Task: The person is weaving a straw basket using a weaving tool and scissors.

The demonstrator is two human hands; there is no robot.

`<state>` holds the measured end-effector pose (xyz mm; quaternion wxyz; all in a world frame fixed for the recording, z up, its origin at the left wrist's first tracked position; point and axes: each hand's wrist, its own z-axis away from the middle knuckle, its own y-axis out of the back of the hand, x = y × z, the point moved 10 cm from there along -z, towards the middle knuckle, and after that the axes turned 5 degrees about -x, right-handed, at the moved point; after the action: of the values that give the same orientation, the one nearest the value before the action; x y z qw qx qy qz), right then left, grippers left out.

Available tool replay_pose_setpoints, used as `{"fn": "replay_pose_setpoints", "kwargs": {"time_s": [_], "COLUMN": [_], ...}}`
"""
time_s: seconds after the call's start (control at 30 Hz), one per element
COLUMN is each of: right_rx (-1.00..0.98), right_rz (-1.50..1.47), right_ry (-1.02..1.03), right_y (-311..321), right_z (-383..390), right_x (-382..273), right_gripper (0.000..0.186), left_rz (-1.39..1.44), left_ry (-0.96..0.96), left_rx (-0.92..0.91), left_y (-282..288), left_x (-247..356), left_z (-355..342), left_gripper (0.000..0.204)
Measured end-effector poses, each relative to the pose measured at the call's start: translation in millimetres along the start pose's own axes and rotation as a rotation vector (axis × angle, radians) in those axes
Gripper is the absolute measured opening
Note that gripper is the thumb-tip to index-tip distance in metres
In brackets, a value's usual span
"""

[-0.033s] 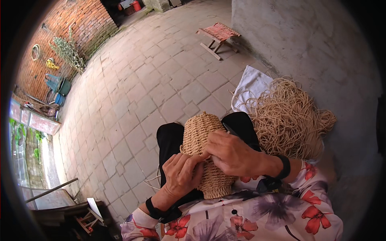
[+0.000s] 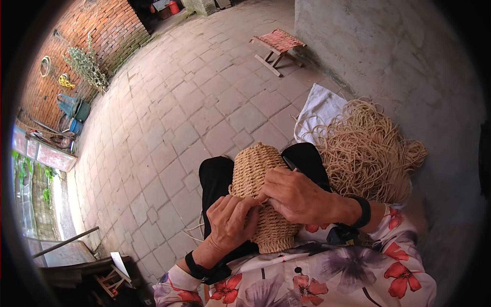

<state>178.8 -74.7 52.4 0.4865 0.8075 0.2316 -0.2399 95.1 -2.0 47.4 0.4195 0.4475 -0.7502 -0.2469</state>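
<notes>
A woven basket (image 2: 255, 166) of twisted tan cord rests on my lap between black-trousered knees, its narrower rounded end pointing away from me. My left hand (image 2: 231, 222) is closed against its left side, with thumb and index finger pinched together at the middle of the weave. From the right, my right hand (image 2: 290, 194) bends over the basket, its fingers curled and closed. The fingertips of both hands meet at the wall; whatever fine strand may lie between them is hidden. Loose cord ends hang beside my left wrist.
To my right lies a big tangled heap of tan cord (image 2: 365, 153), partly on a white cloth (image 2: 319, 112). Beyond it a folding stool (image 2: 279, 43) stands near the grey wall (image 2: 388, 56). Wooden pieces (image 2: 115, 279) sit at lower left; tubs (image 2: 79, 115) line the brick wall.
</notes>
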Motion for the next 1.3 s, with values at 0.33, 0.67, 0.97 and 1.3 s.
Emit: {"fn": "replay_pose_setpoints", "kwargs": {"time_s": [0.33,0.67,0.97,1.3], "right_rx": [-0.090,-0.070,-0.109,-0.382], "right_rz": [-0.250,-0.170,-0.526,-0.985], "right_ry": [-0.285,-0.313,-0.266,-0.286], "right_y": [-2,6,-4,-41], "right_z": [13,29,10,-4], "right_x": [25,32,34,33], "right_gripper": [0.014,0.011,0.010,0.028], "left_rz": [-0.056,-0.009,0.513,1.104], "left_ry": [-0.002,0.063,0.238,0.553], "left_rx": [-0.028,-0.204,-0.176,-0.464], "left_y": [4,0,5,-37], "left_x": [0,-2,-15,-18], "left_z": [7,15,17,30], "left_gripper": [0.022,0.014,0.018,0.022]}}
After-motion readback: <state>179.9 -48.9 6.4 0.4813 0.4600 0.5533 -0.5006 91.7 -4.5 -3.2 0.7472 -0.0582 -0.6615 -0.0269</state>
